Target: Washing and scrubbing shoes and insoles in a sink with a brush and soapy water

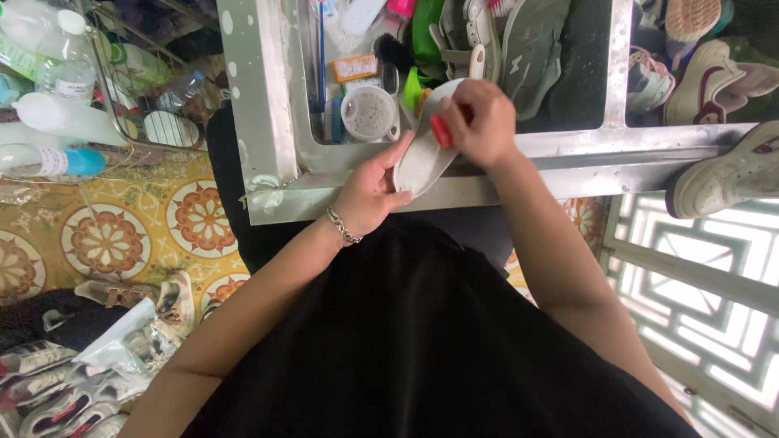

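A pale white shoe insole point(423, 154) sits at the centre top of the frame, with a red brush handle point(441, 130) showing against it. The left hand point(369, 193) wears a silver chain bracelet point(342, 227) at the wrist. Below, a black garment point(422, 341) fills the lower middle. The steel sink point(268, 162) across the top is dull grey, holding a white cup point(369, 113), bright green items point(426, 32) and grey shoe soles point(531, 49). At left, the floor tiles point(105, 239) are mustard yellow with round brown-and-cream floral medallions. At upper right lie white sneakers point(726, 174) with maroon trim.
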